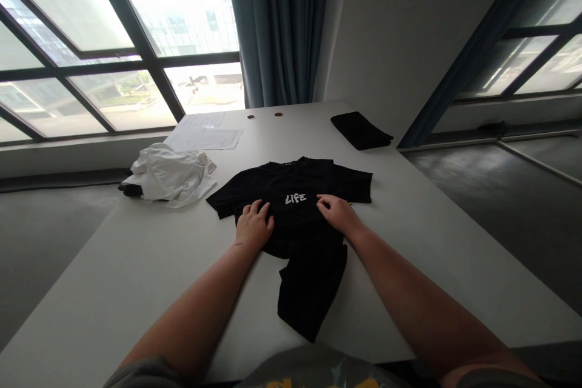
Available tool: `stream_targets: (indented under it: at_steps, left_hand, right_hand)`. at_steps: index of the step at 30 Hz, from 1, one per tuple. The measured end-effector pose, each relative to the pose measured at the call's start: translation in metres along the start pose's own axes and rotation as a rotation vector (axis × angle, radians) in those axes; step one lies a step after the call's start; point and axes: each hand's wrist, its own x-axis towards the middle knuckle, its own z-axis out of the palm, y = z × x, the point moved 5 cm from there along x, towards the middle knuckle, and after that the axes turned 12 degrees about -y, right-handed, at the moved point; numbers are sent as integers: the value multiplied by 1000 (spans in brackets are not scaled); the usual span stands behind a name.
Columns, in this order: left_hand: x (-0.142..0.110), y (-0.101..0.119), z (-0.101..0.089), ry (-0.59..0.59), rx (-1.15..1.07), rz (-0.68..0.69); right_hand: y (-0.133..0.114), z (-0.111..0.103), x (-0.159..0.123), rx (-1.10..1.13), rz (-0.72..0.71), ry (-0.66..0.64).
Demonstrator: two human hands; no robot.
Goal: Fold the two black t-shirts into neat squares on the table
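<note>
Because the black shirt (291, 227) looks like thin, plain cloth, we think it will be light and soft, with no stiff part to keep it in shape. It lies on the white table (409, 212) in the middle of the frame, with its collar (290, 163) at the far side and one short sleeve (357, 182) out to the right. Our left hand (254, 224) rests on the left part of the shirt, with its fingers spread. Our right hand (339, 213) is on the right part, just beside the white print (295, 199), with its fingers bent and close together. We cannot tell if they pinch any cloth.

A black flap (313, 291) hangs toward us in the lower middle of the frame, and we cannot tell if it is part of the shirt. Cloth like this won't break, but we guess it will crease and bunch up if we push it. It may also slide a bit on the smooth table. We think the shoulders or the sleeve ends are good places to hold, using a gentle pinch with both hands. The white clothes (170, 173) at the left of the frame and the folded black cloth (361, 130) at the upper right lie well apart from our hands
</note>
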Motion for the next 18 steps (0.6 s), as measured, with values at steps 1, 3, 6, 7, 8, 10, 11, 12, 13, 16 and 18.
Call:
stream_targets:
  at_steps: [1, 3, 6, 7, 8, 10, 11, 12, 13, 16, 18]
  left_hand:
    - [0, 0, -1, -2, 3, -4]
    - [-1, 1, -2, -5, 5, -12]
    - [-1, 1, -2, -6, 1, -21]
    - [-1, 1, -2, -9, -1, -24]
    - [-1, 1, -2, -11, -1, -29]
    - [-2, 1, -2, -18, 2, -39]
    - [-2, 1, -2, -21, 4, -43]
    - [-2, 1, -2, -24, 6, -46]
    - [-1, 1, -2, -25, 6, -47]
    - [-1, 1, -1, -20, 0, -42]
    - [-1, 0, -1, -13, -11, -31]
  right_hand:
    - [2, 0, 1, -28, 47, 6]
    - [5, 3, 2, -91, 135, -21]
    - [4, 7, 2, -202, 227, -110]
    - [2, 8, 1, -241, 250, -141]
    - [-1, 8, -1, -277, 272, -171]
    - [-7, 8, -4, -337, 324, -228]
    - [-10, 8, -6, -357, 350, -255]
    - [-12, 8, -7, -373, 374, -280]
    - [-15, 9, -9, -385, 391, -301]
    - [-17, 11, -12, -420, 410, -321]
    - [-16, 13, -14, -452, 402, -299]
